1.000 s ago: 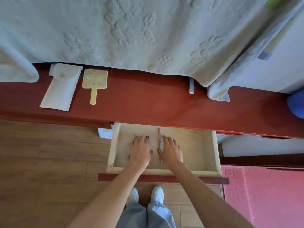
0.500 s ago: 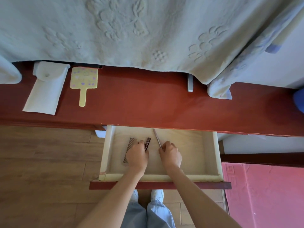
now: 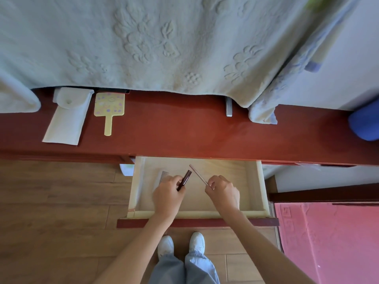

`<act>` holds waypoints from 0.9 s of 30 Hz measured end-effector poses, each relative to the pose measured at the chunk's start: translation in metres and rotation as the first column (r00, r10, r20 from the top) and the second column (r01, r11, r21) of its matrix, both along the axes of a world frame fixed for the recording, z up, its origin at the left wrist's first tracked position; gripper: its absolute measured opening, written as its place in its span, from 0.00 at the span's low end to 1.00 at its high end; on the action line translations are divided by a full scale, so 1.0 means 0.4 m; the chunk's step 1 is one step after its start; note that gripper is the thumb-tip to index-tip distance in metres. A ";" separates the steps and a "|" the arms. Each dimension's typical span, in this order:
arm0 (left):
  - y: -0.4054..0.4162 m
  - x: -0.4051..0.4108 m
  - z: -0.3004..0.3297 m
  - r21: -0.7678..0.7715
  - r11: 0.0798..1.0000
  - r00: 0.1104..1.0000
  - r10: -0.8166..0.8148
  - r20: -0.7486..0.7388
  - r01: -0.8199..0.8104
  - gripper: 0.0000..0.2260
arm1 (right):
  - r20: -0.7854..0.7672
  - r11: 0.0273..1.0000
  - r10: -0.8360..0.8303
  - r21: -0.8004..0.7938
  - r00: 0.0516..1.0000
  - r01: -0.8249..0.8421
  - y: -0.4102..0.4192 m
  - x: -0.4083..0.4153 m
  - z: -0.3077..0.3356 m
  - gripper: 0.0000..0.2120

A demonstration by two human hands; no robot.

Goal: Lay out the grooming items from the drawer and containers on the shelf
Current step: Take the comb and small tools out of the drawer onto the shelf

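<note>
The pale wooden drawer (image 3: pixel 258 187) stands pulled out below the red-brown shelf (image 3: pixel 184 132). Over it, my left hand (image 3: pixel 167 194) grips a dark brown slim stick (image 3: pixel 185 178), its tip pointing up and right. My right hand (image 3: pixel 223 191) pinches a thin pinkish nail file (image 3: pixel 198 174) that slants up to the left. A grey comb (image 3: pixel 161 177) lies on the drawer floor, partly hidden by my left hand. On the shelf's left lie a white pouch (image 3: pixel 65 121) and a yellow hand mirror (image 3: pixel 109 107).
A pale green embossed bedspread (image 3: pixel 164 42) hangs over the shelf's back edge. A small grey bar (image 3: pixel 229 107) sticks out from under it. A blue round object (image 3: pixel 365 124) sits at the shelf's right end. A pink mat (image 3: pixel 328 238) covers the floor at right.
Both hands went from lying flat on the drawer floor to curling round an item each and lifting it. The hands have drawn apart, and the comb is uncovered.
</note>
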State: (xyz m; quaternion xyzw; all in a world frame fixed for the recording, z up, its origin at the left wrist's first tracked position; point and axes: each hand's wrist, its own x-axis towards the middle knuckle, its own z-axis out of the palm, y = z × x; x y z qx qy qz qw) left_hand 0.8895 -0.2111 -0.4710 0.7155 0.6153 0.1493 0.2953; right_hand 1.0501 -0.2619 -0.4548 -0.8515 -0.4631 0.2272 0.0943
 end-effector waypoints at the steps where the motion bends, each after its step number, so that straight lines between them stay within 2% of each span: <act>1: -0.008 -0.001 0.016 0.015 1.000 1.000 0.002 0.023 -0.002 0.07 | 0.004 0.999 0.006 0.034 1.000 -0.007 -0.018 0.003 0.019 0.03; 7: 0.009 0.034 0.139 0.089 0.996 0.992 0.014 0.128 -0.025 0.08 | 0.019 0.978 -0.015 0.210 1.000 0.011 -0.066 0.037 0.139 0.02; 13: 0.123 0.127 0.207 0.112 0.990 0.987 0.071 0.143 -0.087 0.07 | -0.025 0.937 -0.089 0.336 0.996 0.092 0.044 0.101 0.209 0.01; 18: 0.224 0.201 0.187 0.042 0.988 0.986 0.148 0.079 -0.152 0.07 | -0.084 0.939 -0.174 0.287 0.981 0.191 0.165 0.136 0.190 0.01; 27: 0.295 0.272 0.126 0.035 0.991 0.990 0.132 -0.040 -0.131 0.09 | -0.068 0.952 -0.255 0.156 0.965 0.263 0.251 0.190 0.100 0.01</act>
